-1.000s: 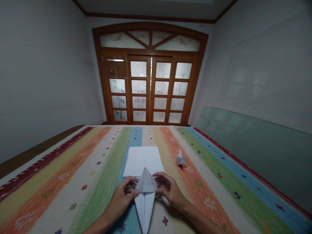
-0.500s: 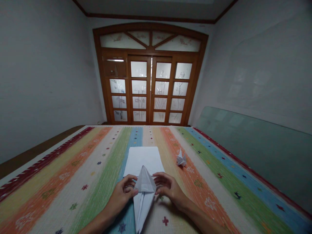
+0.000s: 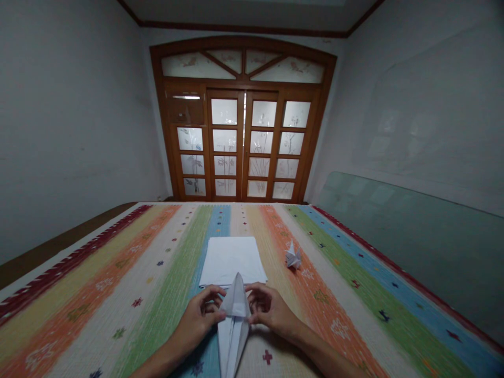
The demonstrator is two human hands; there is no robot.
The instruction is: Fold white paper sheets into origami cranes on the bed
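Note:
A long white paper origami piece [image 3: 234, 325] stands pointed at the far end and runs off the bottom of the picture. My left hand [image 3: 199, 315] pinches its left side, and my right hand [image 3: 270, 310] holds its right side with the fingers curled over the fold. Just beyond it lies a flat stack of white paper [image 3: 232, 261], its near edge partly hidden by the folded piece. A small finished paper crane [image 3: 293, 257] sits to the right of the stack, out of reach of both hands.
Everything lies on a striped woven cover [image 3: 129, 294] in green, orange, blue and cream, with small stars. A large glass pane [image 3: 409, 247] leans against the right wall. Wooden glazed doors [image 3: 240, 142] stand beyond the far edge.
My hands have drawn closer together, narrowing the folded paper's upper part. The stack and small crane have not moved.

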